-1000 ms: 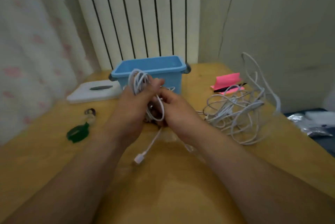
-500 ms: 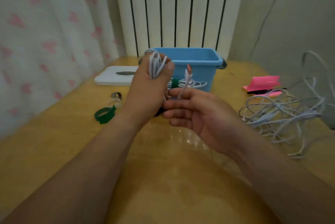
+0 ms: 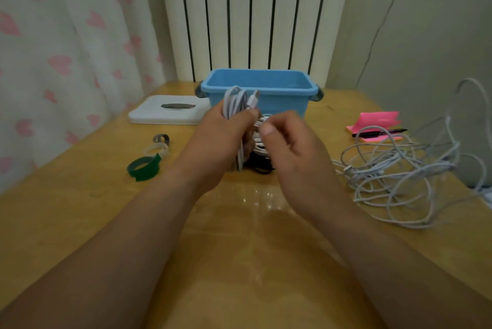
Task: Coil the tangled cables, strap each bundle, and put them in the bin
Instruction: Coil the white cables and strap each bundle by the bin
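My left hand [image 3: 218, 139] grips a coiled white cable [image 3: 235, 104] upright in front of the blue bin [image 3: 282, 101]; its plug end sticks up at the top of the coil. My right hand [image 3: 290, 147] is right beside it with curled fingers pinching the white cable's wraps at the middle of the coil. Something black lies on the table just below both hands, mostly hidden. A tangle of white cables [image 3: 399, 169] sprawls on the right. A green strap [image 3: 143, 167], a white strap [image 3: 157, 150] and a dark strap [image 3: 161, 138] lie on the left.
A flat white box [image 3: 149, 116] sits left of the bin. Pink sticky notes [image 3: 378, 123] with a black pen [image 3: 380, 134] lie at the right rear. A radiator, a curtain and a wall bound the wooden table [image 3: 239, 262].
The loose plug end that hung below the coil has been wound up to its top. My right hand went from open under the coil to pinching the wraps. The camera view panned left.
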Available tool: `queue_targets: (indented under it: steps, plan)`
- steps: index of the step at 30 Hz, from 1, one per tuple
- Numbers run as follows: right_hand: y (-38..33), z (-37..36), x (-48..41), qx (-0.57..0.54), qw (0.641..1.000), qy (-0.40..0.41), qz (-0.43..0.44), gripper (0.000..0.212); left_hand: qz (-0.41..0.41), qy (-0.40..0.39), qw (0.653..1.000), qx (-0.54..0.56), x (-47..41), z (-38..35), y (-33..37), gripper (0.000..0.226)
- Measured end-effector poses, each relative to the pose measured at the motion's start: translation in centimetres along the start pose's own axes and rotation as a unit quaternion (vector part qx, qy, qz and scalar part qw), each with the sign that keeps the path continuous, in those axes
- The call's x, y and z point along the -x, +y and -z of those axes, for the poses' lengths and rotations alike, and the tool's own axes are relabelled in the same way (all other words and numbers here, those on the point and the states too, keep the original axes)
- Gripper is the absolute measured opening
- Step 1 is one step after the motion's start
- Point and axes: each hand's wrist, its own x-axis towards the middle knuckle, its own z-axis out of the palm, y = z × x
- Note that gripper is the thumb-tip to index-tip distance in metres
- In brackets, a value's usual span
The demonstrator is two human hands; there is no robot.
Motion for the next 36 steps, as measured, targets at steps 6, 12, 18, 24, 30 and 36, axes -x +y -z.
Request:
queue_targets:
  steps: [6, 12, 18, 24, 30, 36]
  plan:
    - [0.6, 1.2, -1.1, -0.259, 0.953, -0.11, -0.113, 0.048, 0.047, -0.252, 0.967, 0.002, 1.1, -1.0, 0.3, 0.018]
    - [1.2, 0.7, -1.1, -0.159, 0.981, 0.071, -0.089, 0.022, 0.009, -0.157, 0.987, -0.043, 1.6, -3.4, -0.3, 0.018]
    - [1.8, 0.6, -1.3, -0.154, 0.983, 0.078, -0.068, 0.016, -0.105, -0.043, 0.967, -0.226, 1.4, -4.5, -1.6, 0.021]
    - [0.7, 0.4, -0.7, -0.06, 0.998, 0.024, -0.028, 0.027, -0.12, -0.074, 0.954, -0.264, 1.6, -3.4, -1.9, 0.051]
    - [-0.9, -1.1, -0.4, 0.038, 0.996, 0.075, 0.032, 0.025, -0.193, -0.018, 0.93, -0.313, 1.0, -2.9, -1.6, 0.02]
    - [-2.7, -1.4, -2.7, 0.053, 0.996, 0.069, 0.033, 0.036, -0.013, -0.107, 0.991, -0.079, 1.0, -0.5, -0.5, 0.016]
